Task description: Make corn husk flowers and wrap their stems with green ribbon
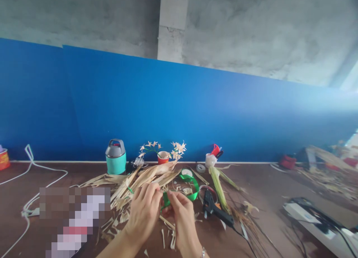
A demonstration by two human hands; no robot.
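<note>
My left hand (145, 209) and my right hand (180, 213) meet low in the middle of the view, both closed in a pinch on a green ribbon (166, 200). From there the ribbon curves right and back to its roll (187, 173) on the table. What else lies between my fingertips is hidden. Dried corn husks (151, 174) are heaped just beyond and left of my hands, with small scraps around them. A black glue gun (216, 209) rests to the right of my right hand.
Behind the husks stand a turquoise food jar (116, 161) and a red cup (163, 158) with husk flowers (178, 150). A green stalk (218, 187) leads to a white pen holder (210, 160). White cords (30, 202) lie left, a power strip (310, 220) right. A blue partition (179, 108) closes the back.
</note>
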